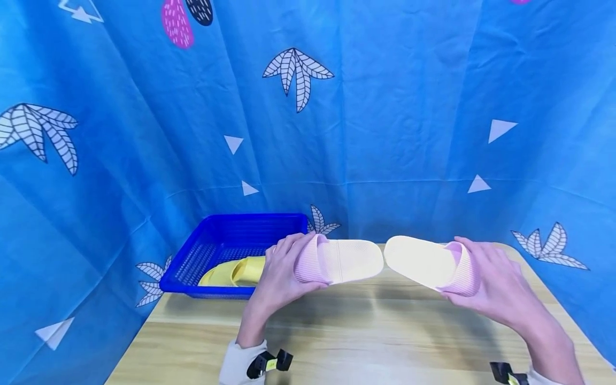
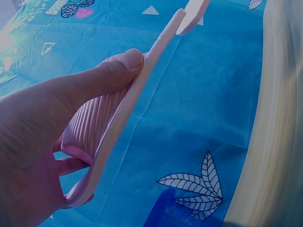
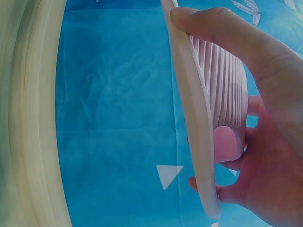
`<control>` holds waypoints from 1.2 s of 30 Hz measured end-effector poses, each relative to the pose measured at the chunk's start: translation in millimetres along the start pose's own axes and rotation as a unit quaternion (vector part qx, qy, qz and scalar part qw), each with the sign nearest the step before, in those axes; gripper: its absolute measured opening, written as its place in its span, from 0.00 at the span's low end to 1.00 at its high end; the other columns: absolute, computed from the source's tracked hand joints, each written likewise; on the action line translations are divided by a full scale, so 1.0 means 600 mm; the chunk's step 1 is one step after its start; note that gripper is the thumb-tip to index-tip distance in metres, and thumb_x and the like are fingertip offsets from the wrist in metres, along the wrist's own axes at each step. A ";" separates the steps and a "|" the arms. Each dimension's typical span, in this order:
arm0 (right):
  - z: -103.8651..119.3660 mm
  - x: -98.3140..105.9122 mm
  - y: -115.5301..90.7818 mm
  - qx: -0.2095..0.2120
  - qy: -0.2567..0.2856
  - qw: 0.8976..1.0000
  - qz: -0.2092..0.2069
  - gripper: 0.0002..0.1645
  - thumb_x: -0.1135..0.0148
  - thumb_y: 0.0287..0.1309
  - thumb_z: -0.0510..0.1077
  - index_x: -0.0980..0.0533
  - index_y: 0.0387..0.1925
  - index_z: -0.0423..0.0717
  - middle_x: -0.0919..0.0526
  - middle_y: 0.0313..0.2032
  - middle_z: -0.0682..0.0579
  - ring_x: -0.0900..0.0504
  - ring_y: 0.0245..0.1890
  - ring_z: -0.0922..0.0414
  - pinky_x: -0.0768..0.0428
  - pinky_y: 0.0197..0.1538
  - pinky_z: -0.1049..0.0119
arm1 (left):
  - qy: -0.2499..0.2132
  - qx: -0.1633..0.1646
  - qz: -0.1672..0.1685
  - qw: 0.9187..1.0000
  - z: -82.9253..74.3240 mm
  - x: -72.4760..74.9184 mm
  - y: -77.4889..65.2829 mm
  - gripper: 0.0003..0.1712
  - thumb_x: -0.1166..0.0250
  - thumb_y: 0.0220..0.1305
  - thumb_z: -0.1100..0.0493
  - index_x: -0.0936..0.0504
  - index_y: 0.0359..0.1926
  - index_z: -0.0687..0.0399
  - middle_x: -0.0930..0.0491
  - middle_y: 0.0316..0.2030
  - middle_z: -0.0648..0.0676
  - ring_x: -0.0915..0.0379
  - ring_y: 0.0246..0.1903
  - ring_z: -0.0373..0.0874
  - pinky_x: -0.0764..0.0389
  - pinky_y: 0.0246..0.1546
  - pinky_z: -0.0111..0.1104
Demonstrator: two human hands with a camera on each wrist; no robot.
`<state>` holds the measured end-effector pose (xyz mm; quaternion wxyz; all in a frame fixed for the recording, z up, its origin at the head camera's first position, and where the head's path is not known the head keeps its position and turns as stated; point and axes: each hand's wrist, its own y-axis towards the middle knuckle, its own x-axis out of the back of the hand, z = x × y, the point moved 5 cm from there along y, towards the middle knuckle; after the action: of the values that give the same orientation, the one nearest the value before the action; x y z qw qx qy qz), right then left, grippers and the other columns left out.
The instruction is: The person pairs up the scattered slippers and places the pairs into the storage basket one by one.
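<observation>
The left hand (image 1: 284, 270) pinches the left slipper (image 1: 353, 261), thumb on one side, fingers on the other. The right hand (image 1: 498, 280) pinches the right slipper (image 1: 418, 261) the same way. Both slippers are up over the table (image 1: 356, 331). Their free ends point at each other and are very close; I cannot tell if they touch. The blue basket (image 1: 207, 290) sits on the table by the left hand, which hides its near right corner. A yellow slipper (image 1: 223, 274) lies in the basket, partly hidden too. A blue curtain (image 1: 404, 107) hangs behind and on both sides, past the table's edges. The table's right edge runs near the right hand. Open wood lies below the slippers, between the wrists.
</observation>
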<state>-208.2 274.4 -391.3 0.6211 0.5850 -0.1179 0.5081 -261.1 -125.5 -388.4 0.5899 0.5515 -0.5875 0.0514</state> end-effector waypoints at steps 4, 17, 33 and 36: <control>0.009 -0.006 0.003 0.003 0.001 1.000 0.015 0.69 0.10 0.23 0.61 0.32 0.70 0.46 0.22 0.53 0.41 0.29 0.52 0.41 0.34 0.46 0.37 | -0.003 -0.001 -0.002 1.000 0.000 0.000 -0.002 0.61 0.15 0.39 0.35 0.31 0.74 0.40 0.27 0.64 0.51 0.33 0.63 0.50 0.33 0.56 0.51; 0.022 -0.005 0.007 0.000 -0.015 0.999 0.028 0.69 0.12 0.25 0.67 0.32 0.71 0.51 0.23 0.56 0.44 0.27 0.49 0.43 0.35 0.43 0.41 | -0.007 -0.015 0.000 1.000 -0.009 -0.002 0.008 0.61 0.16 0.40 0.34 0.33 0.75 0.38 0.28 0.65 0.50 0.35 0.64 0.48 0.33 0.57 0.49; 0.042 -0.017 0.005 -0.019 -0.012 0.998 0.051 0.71 0.15 0.30 0.70 0.38 0.77 0.56 0.24 0.56 0.46 0.28 0.49 0.47 0.36 0.40 0.47 | -0.016 -0.004 0.011 1.000 -0.011 -0.009 0.004 0.61 0.15 0.39 0.34 0.31 0.75 0.40 0.27 0.65 0.51 0.34 0.64 0.50 0.33 0.58 0.51; 0.046 -0.020 0.002 -0.013 -0.015 0.999 0.049 0.72 0.13 0.28 0.68 0.37 0.76 0.53 0.23 0.56 0.46 0.27 0.49 0.47 0.35 0.42 0.45 | -0.017 -0.004 0.020 1.000 -0.012 -0.013 0.003 0.61 0.16 0.39 0.34 0.31 0.75 0.39 0.27 0.65 0.51 0.34 0.64 0.49 0.33 0.58 0.51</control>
<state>-202.1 245.2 -391.5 0.6009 0.5777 -0.1624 0.5280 -260.1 -115.4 -390.8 0.5809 0.5380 -0.6087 0.0515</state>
